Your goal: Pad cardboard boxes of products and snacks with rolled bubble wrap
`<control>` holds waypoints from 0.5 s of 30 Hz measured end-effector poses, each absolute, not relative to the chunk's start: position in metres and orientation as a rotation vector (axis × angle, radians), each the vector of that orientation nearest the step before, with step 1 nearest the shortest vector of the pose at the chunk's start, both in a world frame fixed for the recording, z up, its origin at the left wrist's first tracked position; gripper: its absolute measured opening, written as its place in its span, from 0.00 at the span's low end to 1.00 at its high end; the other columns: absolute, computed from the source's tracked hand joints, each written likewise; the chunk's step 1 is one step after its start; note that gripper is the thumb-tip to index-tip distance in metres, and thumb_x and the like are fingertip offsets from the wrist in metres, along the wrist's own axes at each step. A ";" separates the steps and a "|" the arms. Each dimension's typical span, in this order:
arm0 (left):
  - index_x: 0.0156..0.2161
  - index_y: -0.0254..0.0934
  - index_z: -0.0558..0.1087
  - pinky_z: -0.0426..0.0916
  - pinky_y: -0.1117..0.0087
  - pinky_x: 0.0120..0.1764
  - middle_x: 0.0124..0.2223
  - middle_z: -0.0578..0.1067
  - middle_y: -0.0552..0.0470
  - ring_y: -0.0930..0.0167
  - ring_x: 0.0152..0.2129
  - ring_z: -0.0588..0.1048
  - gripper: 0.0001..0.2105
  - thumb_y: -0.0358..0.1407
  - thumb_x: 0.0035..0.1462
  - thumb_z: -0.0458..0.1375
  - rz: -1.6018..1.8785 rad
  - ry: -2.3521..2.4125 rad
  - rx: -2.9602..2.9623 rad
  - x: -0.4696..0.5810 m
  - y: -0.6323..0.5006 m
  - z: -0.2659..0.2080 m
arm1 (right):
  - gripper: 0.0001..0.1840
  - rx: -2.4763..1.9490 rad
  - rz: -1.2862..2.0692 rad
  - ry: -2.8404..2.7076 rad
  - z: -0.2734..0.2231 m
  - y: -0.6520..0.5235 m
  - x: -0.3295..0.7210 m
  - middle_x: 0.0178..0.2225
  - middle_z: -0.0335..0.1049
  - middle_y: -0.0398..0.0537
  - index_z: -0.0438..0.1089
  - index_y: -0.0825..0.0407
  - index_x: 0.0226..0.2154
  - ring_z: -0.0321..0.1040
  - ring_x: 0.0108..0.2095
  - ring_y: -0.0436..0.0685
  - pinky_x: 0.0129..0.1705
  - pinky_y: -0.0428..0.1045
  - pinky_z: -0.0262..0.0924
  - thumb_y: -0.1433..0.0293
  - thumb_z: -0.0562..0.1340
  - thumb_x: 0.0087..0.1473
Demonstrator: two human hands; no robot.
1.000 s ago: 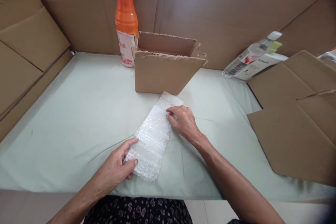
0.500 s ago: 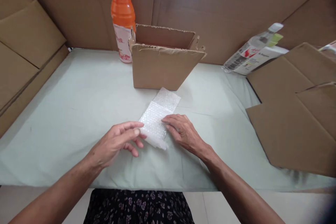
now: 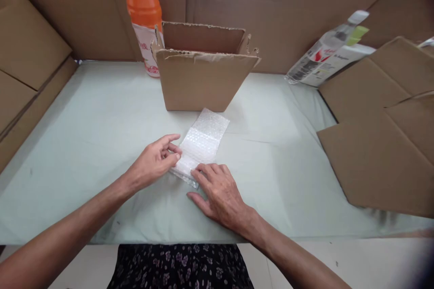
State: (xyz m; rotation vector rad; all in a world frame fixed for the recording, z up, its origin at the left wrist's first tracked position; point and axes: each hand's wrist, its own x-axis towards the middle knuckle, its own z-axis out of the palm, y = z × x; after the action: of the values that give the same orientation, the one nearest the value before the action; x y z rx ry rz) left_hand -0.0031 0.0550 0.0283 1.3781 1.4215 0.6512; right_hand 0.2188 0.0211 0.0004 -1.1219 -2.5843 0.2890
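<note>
A strip of clear bubble wrap (image 3: 205,133) lies slantwise on the cloth, folded over itself toward its near end. At its left edge is my left hand (image 3: 154,160), thumb and bent fingers closed on the margin while the index finger stretches out above. My right hand (image 3: 222,194) rests palm down at the near right corner, fingertips pressing on the wrap and thumb spread away over the cloth. An open cardboard box (image 3: 206,81) with ragged top edges stands just beyond the far end of the wrap.
Behind the box at the left stands a bottle of orange drink (image 3: 144,9). A clear bottle (image 3: 325,52) leans at the back right beside a white packet (image 3: 352,56). Cardboard pieces (image 3: 383,158) lie at right, more cardboard (image 3: 30,49) at left. Pale green cloth (image 3: 271,180) covers the table.
My right hand has slid down to the near end of the wrap, where the loose flap now lies flatter. My left hand has closed on the left edge. The view has shifted slightly.
</note>
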 end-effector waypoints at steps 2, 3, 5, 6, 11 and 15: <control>0.59 0.37 0.69 0.75 0.62 0.41 0.51 0.77 0.44 0.66 0.40 0.77 0.21 0.34 0.60 0.55 0.668 1.402 1.753 -0.015 0.044 0.021 | 0.17 -1.139 0.176 -2.605 -0.006 0.021 0.216 0.44 0.74 0.54 0.70 0.56 0.46 0.64 0.40 0.62 0.39 0.55 0.55 0.65 0.68 0.56; 0.58 0.38 0.71 0.74 0.58 0.47 0.53 0.76 0.44 0.64 0.46 0.75 0.21 0.30 0.60 0.54 0.656 1.354 1.948 -0.020 0.039 0.017 | 0.15 -1.133 0.122 -2.612 -0.008 0.021 0.214 0.43 0.74 0.54 0.70 0.56 0.46 0.64 0.39 0.61 0.39 0.55 0.54 0.67 0.66 0.58; 0.59 0.39 0.70 0.68 0.52 0.57 0.59 0.73 0.43 0.60 0.57 0.70 0.24 0.25 0.57 0.53 0.598 1.234 2.265 -0.029 0.033 0.008 | 0.09 -1.102 0.016 -2.621 -0.010 0.024 0.211 0.41 0.74 0.54 0.71 0.56 0.44 0.64 0.38 0.60 0.38 0.55 0.53 0.70 0.62 0.61; 0.60 0.39 0.69 0.66 0.50 0.59 0.61 0.72 0.42 0.58 0.60 0.67 0.26 0.23 0.56 0.53 0.563 1.188 2.372 -0.032 0.032 0.004 | 0.08 -1.088 -0.028 -2.627 -0.010 0.026 0.210 0.40 0.74 0.55 0.72 0.56 0.43 0.64 0.37 0.60 0.38 0.55 0.53 0.72 0.60 0.63; 0.60 0.36 0.68 0.64 0.48 0.60 0.64 0.69 0.40 0.55 0.63 0.63 0.27 0.22 0.54 0.54 0.527 1.098 2.582 -0.027 0.033 -0.003 | 0.10 -1.062 0.175 -2.618 0.003 0.037 0.214 0.35 0.77 0.51 0.74 0.55 0.38 0.68 0.35 0.58 0.40 0.56 0.55 0.77 0.57 0.62; 0.51 0.36 0.73 0.69 0.54 0.51 0.47 0.79 0.44 0.61 0.48 0.74 0.20 0.21 0.56 0.51 0.667 1.122 2.490 -0.015 0.023 0.000 | 0.10 -1.019 0.570 -2.481 0.022 0.039 0.239 0.42 0.79 0.48 0.74 0.51 0.45 0.72 0.44 0.58 0.50 0.56 0.58 0.70 0.61 0.62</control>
State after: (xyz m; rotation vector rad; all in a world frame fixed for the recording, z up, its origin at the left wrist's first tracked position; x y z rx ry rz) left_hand -0.0154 0.0232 0.0001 2.4903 1.1217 0.6674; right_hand 0.2389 0.0389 0.0221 -1.0190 -2.4808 0.5703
